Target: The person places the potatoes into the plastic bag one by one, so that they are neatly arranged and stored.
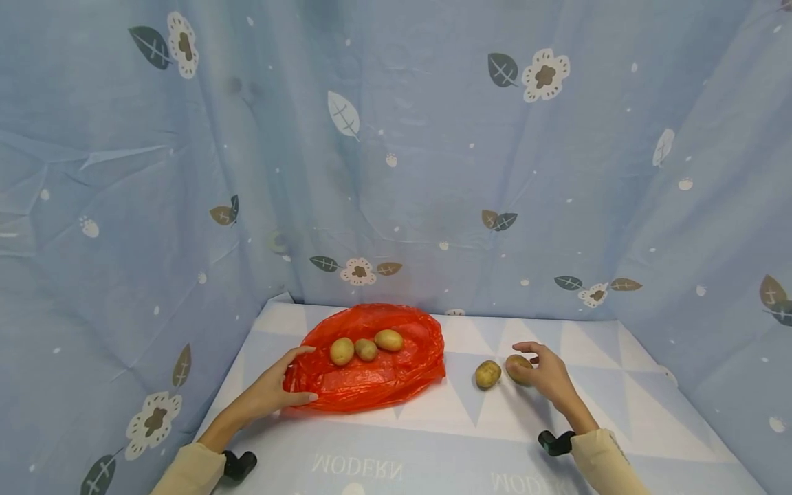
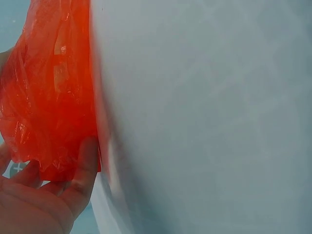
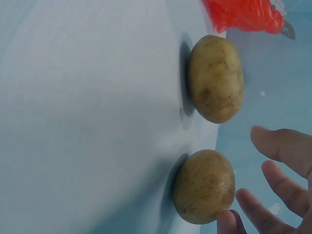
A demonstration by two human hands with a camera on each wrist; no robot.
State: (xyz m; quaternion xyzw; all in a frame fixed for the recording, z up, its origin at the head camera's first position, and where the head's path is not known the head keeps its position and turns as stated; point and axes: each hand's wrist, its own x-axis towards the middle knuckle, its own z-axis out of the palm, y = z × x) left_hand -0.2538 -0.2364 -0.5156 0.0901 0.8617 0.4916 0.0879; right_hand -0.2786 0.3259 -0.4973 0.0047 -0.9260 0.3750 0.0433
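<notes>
Left hand (image 1: 267,393), fingers loose, touches red bag (image 1: 371,381) with three potatoes (image 1: 366,350); right hand (image 1: 549,377), fingers parted, ungripping, at rightmost potato (image 3: 204,186).

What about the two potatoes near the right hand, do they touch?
No, the right wrist view shows a gap between both potatoes.

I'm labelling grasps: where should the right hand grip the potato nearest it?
Grip the potato round its middle, probably from above right: it is rounded, that side faces the right hand, and another potato sits close on its left.
</notes>
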